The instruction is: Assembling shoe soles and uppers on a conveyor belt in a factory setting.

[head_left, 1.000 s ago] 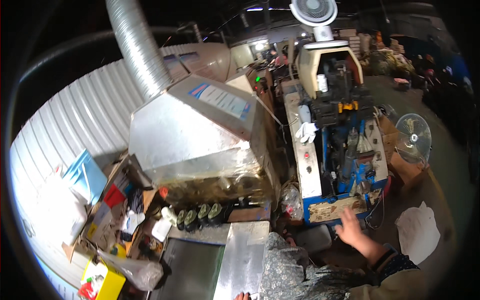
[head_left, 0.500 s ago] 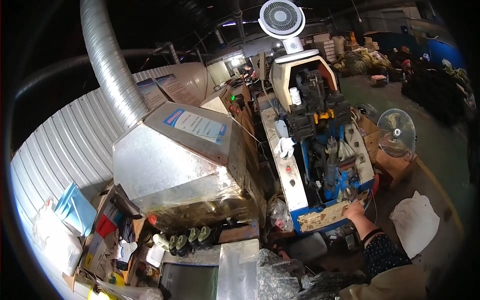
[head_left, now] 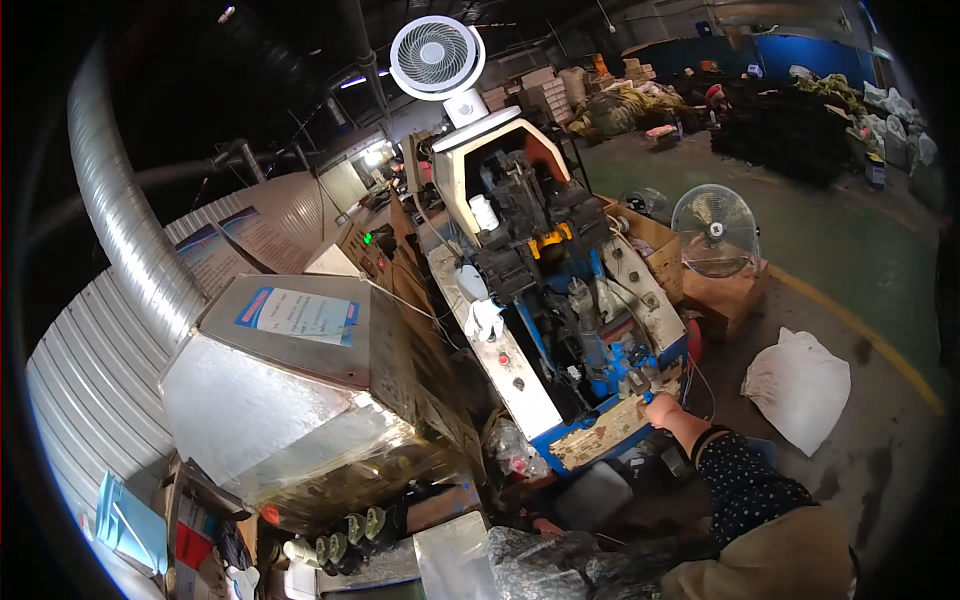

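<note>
One hand at work: my right hand (head_left: pixel 660 408) is up at the front right corner of the blue machine (head_left: pixel 560 310).
Grip: my fingers are curled around a small metal part (head_left: pixel 636 380) at the machine's near edge; how tightly they close on it I cannot tell, the hand is too small in view.
Wrist: a dark band sits on it, and below comes my dotted dark sleeve (head_left: pixel 745 490).
Left hand: not in view.
The part: it sticks up from the worn, pale front ledge (head_left: pixel 600 440) of the machine, just beside blue fittings.
Machine: blue body, white side panel (head_left: pixel 500 370) with red buttons, a white hood on top, a rag (head_left: pixel 484 318) hanging from the panel.
Left of it: a big sheet-metal box (head_left: pixel 290 400) with a ribbed silver duct (head_left: pixel 120 230) rising from it.
Right of it: a floor fan (head_left: pixel 714 230) beside cardboard boxes, and a white sack (head_left: pixel 797 385) on the concrete floor.
Above: a round white fan (head_left: pixel 437 57) behind the machine.
</note>
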Demonstrator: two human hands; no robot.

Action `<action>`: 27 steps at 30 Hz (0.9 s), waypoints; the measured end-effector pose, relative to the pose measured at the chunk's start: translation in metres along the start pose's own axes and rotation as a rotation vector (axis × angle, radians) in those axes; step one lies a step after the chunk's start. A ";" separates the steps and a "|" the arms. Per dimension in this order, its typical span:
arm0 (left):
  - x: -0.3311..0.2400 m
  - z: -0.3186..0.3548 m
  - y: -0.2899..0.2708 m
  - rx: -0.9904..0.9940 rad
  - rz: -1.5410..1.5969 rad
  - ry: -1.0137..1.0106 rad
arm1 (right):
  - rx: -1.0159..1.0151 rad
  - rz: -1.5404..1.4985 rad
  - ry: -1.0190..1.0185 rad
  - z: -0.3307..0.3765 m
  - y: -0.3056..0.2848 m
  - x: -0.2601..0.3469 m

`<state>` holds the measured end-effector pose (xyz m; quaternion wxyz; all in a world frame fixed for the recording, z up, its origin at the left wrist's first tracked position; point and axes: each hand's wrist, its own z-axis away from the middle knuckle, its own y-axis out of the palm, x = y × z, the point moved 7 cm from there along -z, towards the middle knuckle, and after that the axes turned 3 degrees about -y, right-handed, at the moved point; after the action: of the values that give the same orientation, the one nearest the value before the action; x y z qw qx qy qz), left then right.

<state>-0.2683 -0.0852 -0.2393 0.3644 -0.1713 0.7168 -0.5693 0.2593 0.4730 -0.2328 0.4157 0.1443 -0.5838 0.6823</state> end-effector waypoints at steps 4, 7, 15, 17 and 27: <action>0.016 -0.003 0.018 -0.062 0.095 -0.028 | -0.110 0.016 -0.108 0.008 -0.010 0.012; 0.018 -0.001 0.024 -0.161 0.143 0.066 | -0.160 -0.022 -0.171 0.015 -0.015 0.026; 0.021 0.001 0.025 -0.190 0.261 0.097 | -0.192 0.042 -0.171 0.027 -0.021 0.022; 0.015 0.012 0.016 -0.274 0.242 0.137 | -0.143 0.135 -0.147 0.032 -0.022 0.024; -0.009 0.009 -0.008 -0.150 0.054 0.135 | -0.108 0.117 -0.138 0.043 -0.033 0.035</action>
<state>-0.2568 -0.0874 -0.2298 0.3169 -0.1399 0.7845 -0.5143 0.2493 0.4468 -0.1744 0.3410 0.1341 -0.6546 0.6612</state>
